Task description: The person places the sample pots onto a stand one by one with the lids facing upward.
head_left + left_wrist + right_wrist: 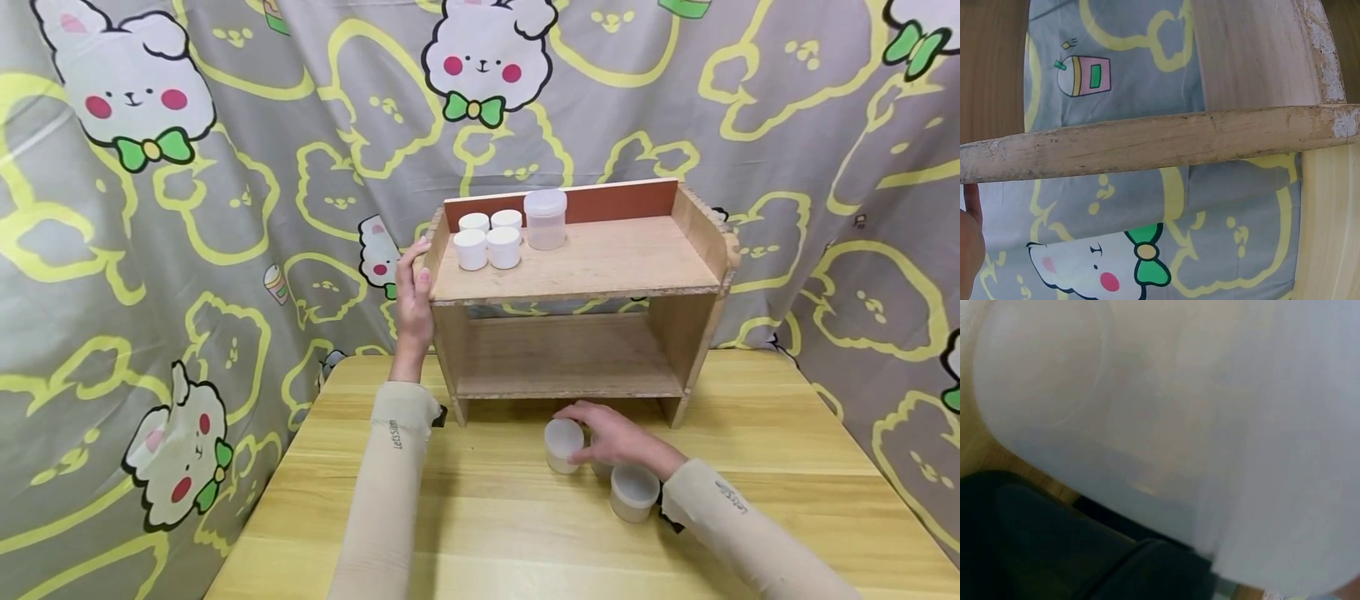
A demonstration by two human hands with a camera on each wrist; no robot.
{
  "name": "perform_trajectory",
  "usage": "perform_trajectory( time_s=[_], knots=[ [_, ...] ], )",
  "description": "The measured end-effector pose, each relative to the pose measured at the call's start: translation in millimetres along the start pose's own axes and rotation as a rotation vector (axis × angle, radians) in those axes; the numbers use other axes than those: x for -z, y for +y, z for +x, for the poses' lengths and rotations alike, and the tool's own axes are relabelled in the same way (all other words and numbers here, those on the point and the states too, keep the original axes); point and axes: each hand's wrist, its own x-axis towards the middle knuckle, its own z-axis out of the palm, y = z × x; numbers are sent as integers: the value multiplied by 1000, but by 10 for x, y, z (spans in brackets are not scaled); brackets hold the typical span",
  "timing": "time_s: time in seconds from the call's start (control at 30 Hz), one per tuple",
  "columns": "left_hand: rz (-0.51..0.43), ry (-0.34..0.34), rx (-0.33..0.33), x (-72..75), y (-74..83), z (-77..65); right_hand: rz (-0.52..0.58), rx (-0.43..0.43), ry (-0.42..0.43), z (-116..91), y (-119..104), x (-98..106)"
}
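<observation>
Grey curtain w/ white bunny print (225,167) hangs behind everything. Pale yellow wood-grain worktop (487,533) carries a small 2-tier raw wooden shelf (600,267).

On the shelf's top board, left end: 1 taller translucent lidded plastic jar (545,218) just beside 4 small white round tubs (487,236) packed in a square. Lower tier shows nothing.

Left hand (413,300) stands upright, fingers straight, flat against the shelf's left side panel; holds nothing, looks like it's steadying the unit. Left wrist view shows only the shelf's rough edge + curtain.

Right hand (615,433) rests on the worktop just in front of the shelf base, fingers (581,454) curled round a small translucent frosted plastic cup-shaped jar (562,446), which stands upright. 2nd similar frosted jar (633,492) sits near the wrist, and a 3rd seems to lie under the palm – mostly hidden, can't be sure.

Handling, judged: thin plastic, looks empty so v. light; fairly stiff but walls may flex if squeezed. Smooth surface = a bit slippery. Not fragile. Best hold: thumb + fingers round the side wall, mid-height, light pressure. Right wrist view is a blur of frosted plastic, no detail.
</observation>
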Motion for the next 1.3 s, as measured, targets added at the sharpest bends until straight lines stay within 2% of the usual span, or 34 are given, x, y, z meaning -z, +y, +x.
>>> perform_trajectory(
  time_s=[0.23,0.37,0.83,1.13,1.3],
  knots=[
    [-13,-10,11,-24,353,3,8,12,4,7,-8,9],
    [-17,-12,15,-24,379,6,31,13,18,4,-15,30],
    [-15,-13,15,-14,380,-3,136,75,77,-19,-1,152],
    [-6,-12,11,-8,380,5,187,86,147,-64,-145,267],
    [13,-4,17,-6,150,1,218,70,156,-70,-234,340]
  ],
)
